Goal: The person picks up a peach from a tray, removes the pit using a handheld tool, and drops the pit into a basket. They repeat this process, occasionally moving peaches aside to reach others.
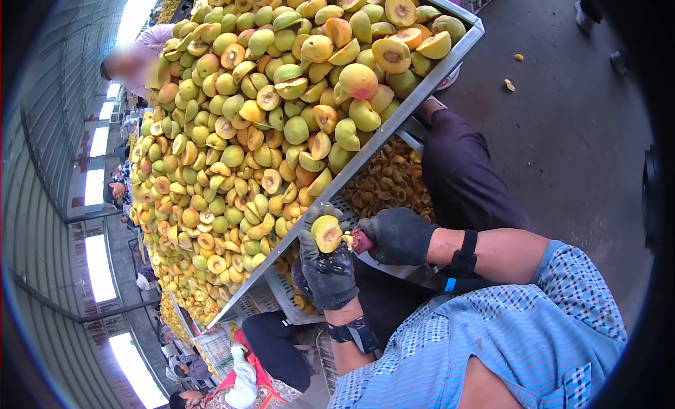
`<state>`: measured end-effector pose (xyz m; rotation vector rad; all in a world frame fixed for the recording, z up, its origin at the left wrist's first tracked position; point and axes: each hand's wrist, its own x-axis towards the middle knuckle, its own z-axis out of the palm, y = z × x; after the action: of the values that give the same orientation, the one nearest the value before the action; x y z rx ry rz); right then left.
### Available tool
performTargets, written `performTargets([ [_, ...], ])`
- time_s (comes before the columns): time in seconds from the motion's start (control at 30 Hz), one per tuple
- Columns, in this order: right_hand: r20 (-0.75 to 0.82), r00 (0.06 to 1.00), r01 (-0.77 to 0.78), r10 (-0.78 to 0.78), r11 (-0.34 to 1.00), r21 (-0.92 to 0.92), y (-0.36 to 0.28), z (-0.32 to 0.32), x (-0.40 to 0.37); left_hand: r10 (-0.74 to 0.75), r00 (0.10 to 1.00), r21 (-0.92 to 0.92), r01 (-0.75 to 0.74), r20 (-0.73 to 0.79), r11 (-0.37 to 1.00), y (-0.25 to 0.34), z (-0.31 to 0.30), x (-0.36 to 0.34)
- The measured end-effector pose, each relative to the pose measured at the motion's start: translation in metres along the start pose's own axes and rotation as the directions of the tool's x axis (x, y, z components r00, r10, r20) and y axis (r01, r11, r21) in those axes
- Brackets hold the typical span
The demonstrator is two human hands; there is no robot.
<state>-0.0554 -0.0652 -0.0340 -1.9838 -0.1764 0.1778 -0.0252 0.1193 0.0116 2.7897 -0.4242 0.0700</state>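
My left hand (325,265), in a dark, wet-looking glove, is closed round a yellow peach half (326,233) with its cut face turned up. In my right hand (399,237), also gloved, is a small hand tool with a reddish handle (362,241). The tool's working end meets the edge of the peach half, where bits of yellow flesh show; its exact shape is hidden. Both hands are just off the metal rim (383,131) of a large table heaped with halved yellow-green peaches (232,156).
Below the rim, a crate holds brown pits and scraps (390,180). A pale plastic crate (287,296) with yellow pieces stands left of my left hand. A co-worker in a red apron (256,374) sits nearby; another person (151,43) is across the heap. Scraps (509,85) lie on the floor.
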Motion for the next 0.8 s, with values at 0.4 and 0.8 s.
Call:
performTargets([
  [0.4, 0.009, 0.997, -0.073, 0.073, 0.974, 0.215, 0.000, 0.008, 0.003, -0.226, 0.974, -0.801, 0.143, 0.010, 0.581, 0.006, 0.023, 0.008],
  [0.8, -0.011, 0.995, -0.084, 0.099, 0.891, 0.447, 0.002, 0.015, 0.016, -0.328, 0.925, -0.981, 0.194, 0.191, -0.023, 0.026, 0.033, 0.016],
])
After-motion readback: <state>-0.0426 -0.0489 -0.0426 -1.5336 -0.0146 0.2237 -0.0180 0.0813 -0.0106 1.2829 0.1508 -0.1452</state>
